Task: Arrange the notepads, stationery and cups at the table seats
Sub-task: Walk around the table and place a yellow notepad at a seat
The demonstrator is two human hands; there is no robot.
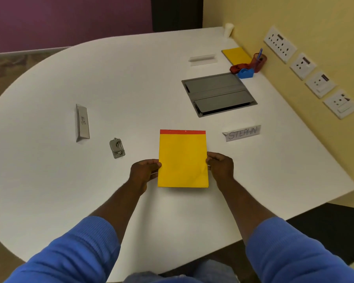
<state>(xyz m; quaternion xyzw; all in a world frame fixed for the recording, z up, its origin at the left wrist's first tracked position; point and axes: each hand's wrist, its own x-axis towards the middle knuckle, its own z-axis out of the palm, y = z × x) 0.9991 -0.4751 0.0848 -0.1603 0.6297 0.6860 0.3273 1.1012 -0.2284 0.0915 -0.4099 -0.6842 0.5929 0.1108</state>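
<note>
yellow notepad (183, 160), red-bound at its far edge, at the near seat of the white table (131, 78); left hand (144, 172) and right hand (221, 165) pinch its side edges. likely light, flexible; best gripped at the sides.

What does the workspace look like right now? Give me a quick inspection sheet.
Surface: white table, rounded on the left.
Job's things: yellow notepad, red top strip, left of STEPHN name card; second yellow notepad, red pen holder and white cup by the wall.
Clutter: metal hole punch, blue tape dispenser.
Grippers: left hand and right hand pinch the notepad's side edges.
Cables: nothing seen; grey table hatch closed.
Surroundings: yellow wall with sockets.
</note>
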